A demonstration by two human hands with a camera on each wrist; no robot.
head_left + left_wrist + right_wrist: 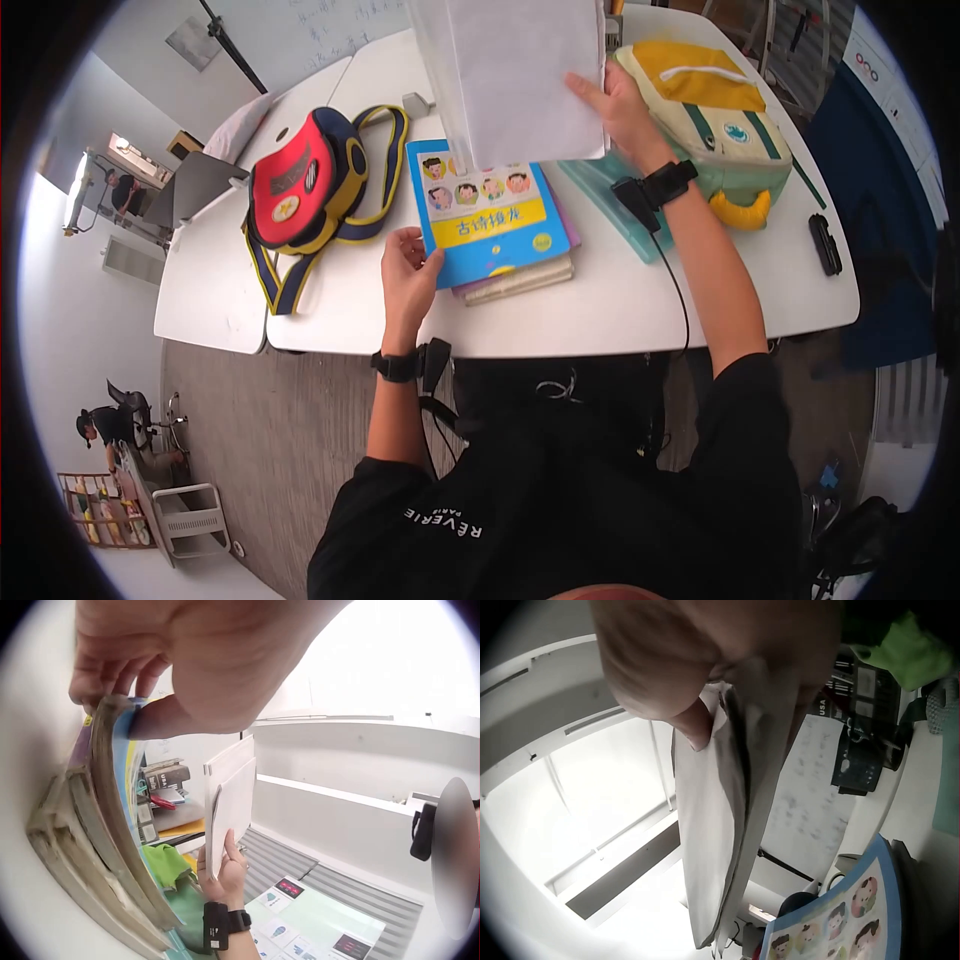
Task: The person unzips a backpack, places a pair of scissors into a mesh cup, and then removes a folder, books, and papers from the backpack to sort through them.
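My right hand [628, 122] holds up a sheaf of white papers [528, 85] by its right side, thumb over the front and fingers behind. In the right wrist view the sheaf hangs edge-on below the hand, showing several layers. At the near left corner of a blue book [492, 258] with cartoon faces and a yellow title band, my left hand [408, 285] pinches its edge. The left wrist view shows the thumb on the blue cover and the fingers curled behind. Beneath it lie more worn books [520, 284], one with a purple cover.
A red and navy backpack [290, 185] lies on the white table [370, 315] to the left. To the right are a yellow, cream and green backpack [715, 130], a teal folder [610, 205] and a black case [825, 245]. Another person [105, 425] is at the far left.
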